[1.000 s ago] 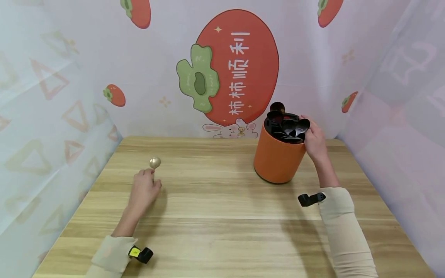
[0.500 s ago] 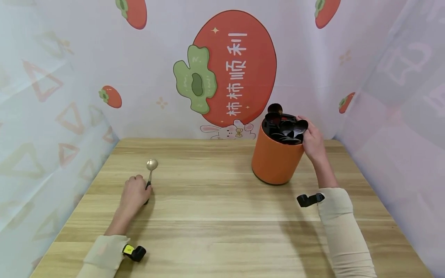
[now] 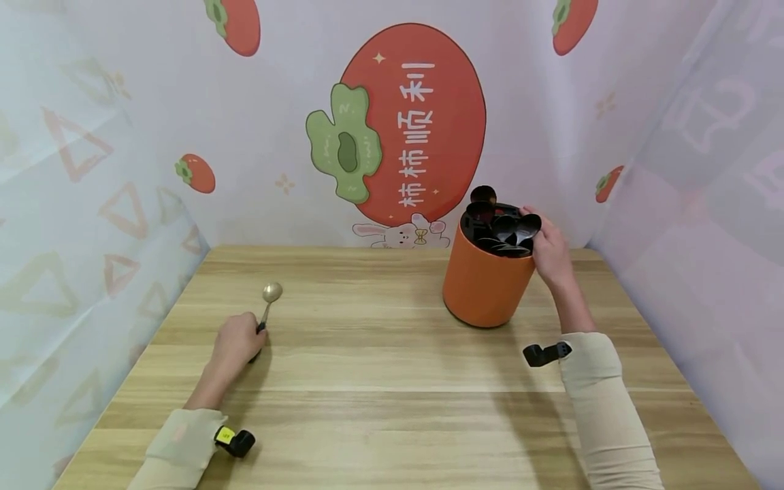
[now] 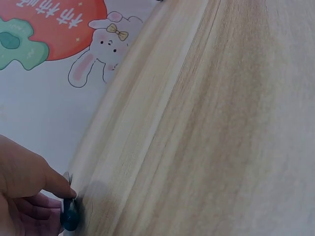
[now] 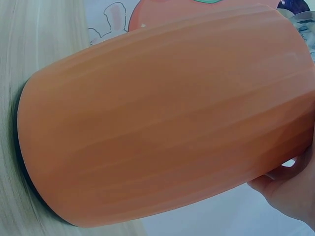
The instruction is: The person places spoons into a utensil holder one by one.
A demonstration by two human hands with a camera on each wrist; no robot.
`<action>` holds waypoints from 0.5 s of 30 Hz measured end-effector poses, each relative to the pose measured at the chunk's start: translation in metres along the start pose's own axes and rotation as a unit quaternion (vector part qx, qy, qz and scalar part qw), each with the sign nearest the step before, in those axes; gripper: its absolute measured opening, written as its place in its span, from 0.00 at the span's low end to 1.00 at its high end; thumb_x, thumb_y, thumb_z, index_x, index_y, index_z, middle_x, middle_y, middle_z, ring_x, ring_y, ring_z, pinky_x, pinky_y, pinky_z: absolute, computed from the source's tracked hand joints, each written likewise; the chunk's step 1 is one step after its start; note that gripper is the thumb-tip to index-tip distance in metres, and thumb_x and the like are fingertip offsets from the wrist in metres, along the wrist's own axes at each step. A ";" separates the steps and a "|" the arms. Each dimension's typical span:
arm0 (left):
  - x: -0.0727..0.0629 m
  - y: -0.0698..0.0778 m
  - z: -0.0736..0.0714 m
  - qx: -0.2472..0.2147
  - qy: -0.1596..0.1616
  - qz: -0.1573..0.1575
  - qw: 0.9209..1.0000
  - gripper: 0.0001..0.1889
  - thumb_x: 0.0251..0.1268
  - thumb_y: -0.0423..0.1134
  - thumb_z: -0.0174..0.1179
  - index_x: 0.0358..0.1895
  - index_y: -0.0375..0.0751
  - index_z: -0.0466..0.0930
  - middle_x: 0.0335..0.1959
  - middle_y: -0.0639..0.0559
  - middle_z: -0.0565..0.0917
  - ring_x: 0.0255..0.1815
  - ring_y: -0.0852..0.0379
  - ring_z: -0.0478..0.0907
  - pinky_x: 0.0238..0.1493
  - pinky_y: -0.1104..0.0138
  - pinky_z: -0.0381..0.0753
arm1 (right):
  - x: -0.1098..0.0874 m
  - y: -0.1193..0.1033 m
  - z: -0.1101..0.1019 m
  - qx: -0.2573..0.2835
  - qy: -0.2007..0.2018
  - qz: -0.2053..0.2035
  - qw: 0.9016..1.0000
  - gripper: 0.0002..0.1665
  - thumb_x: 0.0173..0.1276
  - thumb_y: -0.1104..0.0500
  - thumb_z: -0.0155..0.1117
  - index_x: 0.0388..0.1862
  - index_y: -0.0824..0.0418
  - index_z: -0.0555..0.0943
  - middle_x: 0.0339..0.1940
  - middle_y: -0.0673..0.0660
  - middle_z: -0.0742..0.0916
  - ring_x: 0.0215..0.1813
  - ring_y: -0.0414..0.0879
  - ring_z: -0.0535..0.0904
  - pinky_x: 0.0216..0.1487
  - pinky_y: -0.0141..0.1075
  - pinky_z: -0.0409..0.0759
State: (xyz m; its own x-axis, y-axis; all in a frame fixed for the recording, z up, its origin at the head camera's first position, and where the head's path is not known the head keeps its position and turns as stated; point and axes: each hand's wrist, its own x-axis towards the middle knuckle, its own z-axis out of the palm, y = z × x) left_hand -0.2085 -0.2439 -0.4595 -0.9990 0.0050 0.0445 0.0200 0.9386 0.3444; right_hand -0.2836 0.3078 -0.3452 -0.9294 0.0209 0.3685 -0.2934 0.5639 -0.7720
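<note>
Toward the left of the table in the head view lies a spoon [image 3: 267, 306] with a metal bowl and a dark handle. My left hand [image 3: 235, 344] pinches it by the handle, the bowl pointing away from me. In the left wrist view, the thumb touches the dark handle end [image 4: 71, 216]; the bowl is out of sight there. An orange utensil holder [image 3: 488, 289] stands at the back right, holding several black spoons [image 3: 505, 226]. My right hand [image 3: 553, 253] grips its rim from the right; some fingers are hidden behind it.
The wooden table [image 3: 373, 381] runs back to a printed cloth backdrop [image 3: 533, 102]. Cloth walls border it at left and right. Black wrist cameras are strapped at both sleeves.
My left hand has slid back from the spoon's neck to its dark handle, leaving more of the spoon visible. The right hand and the orange holder stay in place.
</note>
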 end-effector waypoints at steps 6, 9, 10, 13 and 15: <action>-0.001 0.002 -0.003 -0.017 0.015 0.004 1.000 0.22 0.61 0.30 0.58 0.10 0.45 0.64 0.09 0.56 0.64 0.13 0.59 0.61 0.16 0.69 0.61 | 0.000 0.000 0.002 0.000 -0.002 -0.001 1.000 0.30 0.83 0.52 0.36 0.72 0.69 0.68 0.78 0.63 0.68 0.81 0.60 0.56 0.80 0.56 0.52; -0.001 0.007 -0.005 -0.025 0.043 0.021 0.999 0.18 0.61 0.30 0.60 0.13 0.40 0.70 0.11 0.53 0.69 0.14 0.58 0.64 0.16 0.68 0.62 | 0.000 0.000 0.002 -0.001 0.002 0.000 1.000 0.30 0.83 0.52 0.36 0.72 0.69 0.68 0.77 0.64 0.68 0.80 0.61 0.56 0.80 0.56 0.52; -0.001 0.009 -0.006 -0.026 0.054 0.028 0.998 0.16 0.60 0.30 0.60 0.15 0.38 0.72 0.12 0.51 0.71 0.15 0.57 0.65 0.16 0.67 0.63 | 0.000 0.000 0.002 0.000 0.003 0.000 1.000 0.30 0.83 0.52 0.36 0.72 0.69 0.68 0.77 0.64 0.68 0.80 0.61 0.56 0.80 0.56 0.52; -0.001 0.015 -0.008 -0.029 0.090 0.044 0.995 0.08 0.59 0.30 0.61 0.24 0.30 0.79 0.18 0.44 0.79 0.20 0.51 0.73 0.21 0.59 0.72 | 0.000 0.000 0.002 0.000 0.008 0.000 1.000 0.30 0.83 0.52 0.37 0.72 0.69 0.68 0.77 0.65 0.69 0.80 0.61 0.57 0.80 0.56 0.52; -0.003 0.020 -0.008 -0.037 0.109 0.049 0.992 0.06 0.59 0.30 0.61 0.30 0.27 0.81 0.23 0.40 0.83 0.24 0.48 0.78 0.27 0.54 0.77 | 0.000 0.000 0.002 -0.001 0.009 0.000 1.000 0.29 0.83 0.52 0.37 0.72 0.69 0.69 0.76 0.64 0.69 0.80 0.61 0.58 0.80 0.55 0.53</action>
State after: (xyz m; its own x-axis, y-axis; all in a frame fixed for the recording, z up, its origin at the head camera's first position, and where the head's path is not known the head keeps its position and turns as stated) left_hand -0.2045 -0.2284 -0.4451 -0.9599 0.0118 0.2800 0.1268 0.9094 0.3962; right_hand -0.2843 0.3065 -0.3462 -0.9250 0.0359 0.3782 -0.2931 0.5661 -0.7705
